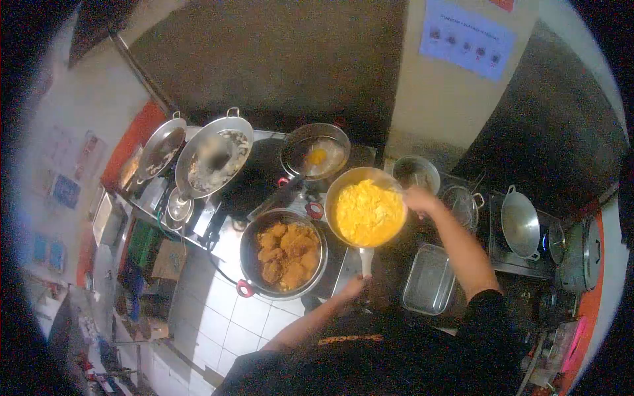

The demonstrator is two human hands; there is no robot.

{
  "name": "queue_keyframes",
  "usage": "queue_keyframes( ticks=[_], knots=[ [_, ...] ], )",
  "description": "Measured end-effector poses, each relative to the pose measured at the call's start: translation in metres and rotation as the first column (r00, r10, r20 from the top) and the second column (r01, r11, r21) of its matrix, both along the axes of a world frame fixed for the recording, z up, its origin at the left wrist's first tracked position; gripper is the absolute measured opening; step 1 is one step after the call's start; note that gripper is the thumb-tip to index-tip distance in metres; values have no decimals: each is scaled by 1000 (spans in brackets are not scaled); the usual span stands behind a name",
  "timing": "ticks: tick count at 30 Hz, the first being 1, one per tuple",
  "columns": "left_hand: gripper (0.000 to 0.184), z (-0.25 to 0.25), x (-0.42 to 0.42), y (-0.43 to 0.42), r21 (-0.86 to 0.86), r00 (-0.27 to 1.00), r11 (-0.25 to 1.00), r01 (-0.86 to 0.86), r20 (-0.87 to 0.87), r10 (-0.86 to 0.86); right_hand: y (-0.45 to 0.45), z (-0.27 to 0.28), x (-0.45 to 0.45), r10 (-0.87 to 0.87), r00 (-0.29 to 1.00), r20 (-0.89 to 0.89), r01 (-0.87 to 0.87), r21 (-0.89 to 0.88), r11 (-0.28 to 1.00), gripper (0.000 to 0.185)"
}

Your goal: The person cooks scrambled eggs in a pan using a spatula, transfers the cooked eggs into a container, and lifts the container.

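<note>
1. A pale blue poster point(467, 41) on the wall carries a line of dark capitals above a row of small pictures; the wording is too blurred to read.
2. Orange lettering point(351, 340) marks the wearer's black shirt point(403, 360), its characters illegible.
3. Sheets point(67, 191) posted on the left-hand wall point(49, 138) show print too faint to make out.

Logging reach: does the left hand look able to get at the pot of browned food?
Likely yes, once freed: the left hand grips the pan handle, but the uncovered pot sits close by.
</note>
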State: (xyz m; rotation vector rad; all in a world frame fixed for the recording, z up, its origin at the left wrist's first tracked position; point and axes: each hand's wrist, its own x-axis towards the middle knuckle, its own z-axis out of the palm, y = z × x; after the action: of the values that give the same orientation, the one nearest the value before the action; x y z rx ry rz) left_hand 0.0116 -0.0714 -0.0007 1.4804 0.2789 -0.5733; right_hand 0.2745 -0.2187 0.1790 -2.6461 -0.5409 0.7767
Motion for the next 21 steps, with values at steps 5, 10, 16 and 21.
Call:
queue_keyframes(
  ticks=[5,10,16,21],
  knots=[
    [36,-29,2,-1,150,997,989,18,76,-29,15,-50,28,-298,946,-127,318,191,929,22],
    [28,-30,3,-2,-77,982,993,-92,-174,77,36,-80,50,-205,913,-352,296,227,928,23],
    [26,-25,1,-5,-88,971,981,-175,-182,157,42,-99,36,337,942,-1,-337,10,941,22],
    [32,-42,-3,6,-66,955,971,-230,-209,212,23,-71,-61,381,856,350,-444,118,888,68]
  ],
)
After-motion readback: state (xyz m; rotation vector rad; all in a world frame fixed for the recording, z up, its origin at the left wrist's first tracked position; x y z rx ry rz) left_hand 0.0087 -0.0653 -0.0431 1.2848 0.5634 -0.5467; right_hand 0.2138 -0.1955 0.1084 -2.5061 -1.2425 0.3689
